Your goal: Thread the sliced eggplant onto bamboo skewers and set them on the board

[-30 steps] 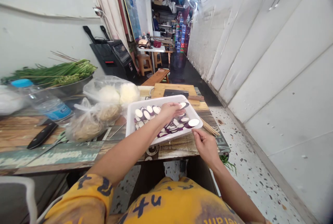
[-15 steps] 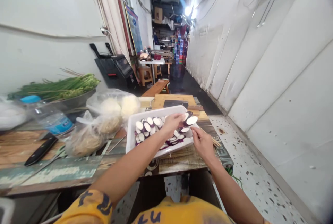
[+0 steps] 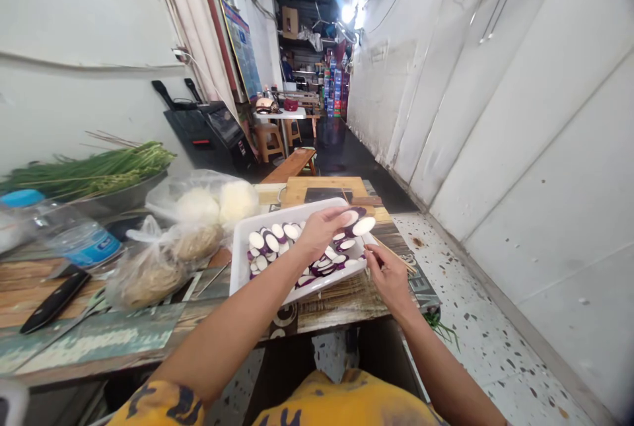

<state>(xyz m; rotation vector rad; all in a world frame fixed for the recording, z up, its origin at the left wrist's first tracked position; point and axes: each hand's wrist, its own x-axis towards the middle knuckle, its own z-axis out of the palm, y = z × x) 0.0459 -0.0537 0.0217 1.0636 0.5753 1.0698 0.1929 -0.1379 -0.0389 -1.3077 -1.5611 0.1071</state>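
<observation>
The main risk lies at the thin skewer (image 3: pixel 345 196), just right of the middle of the frame, which seems to run up through the held eggplant slices (image 3: pixel 364 226). If it is pushed while the left hand (image 3: pixel 321 231) is in line with its upper end, the point could prick a fingertip. A stick set too near the purple skin could split the soft white flesh, and a loose pinch could let a slice drop into the white tray (image 3: pixel 236 261) below or over its right rim onto the tabletop (image 3: pixel 341 304).

The left fingers are nearly together, bent around the left edge of the held slices above the tray; the thumb's exact grip is partly hidden. The right hand (image 3: pixel 391 277), at the tray's right corner, has thumb and forefinger pinched on what looks like the skewer's lower end, with the other fingers curled in. Loose slices (image 3: pixel 273 242) fill the tray at center. More sticks (image 3: pixel 396 255) lie just right of it, partly behind the right hand.
</observation>
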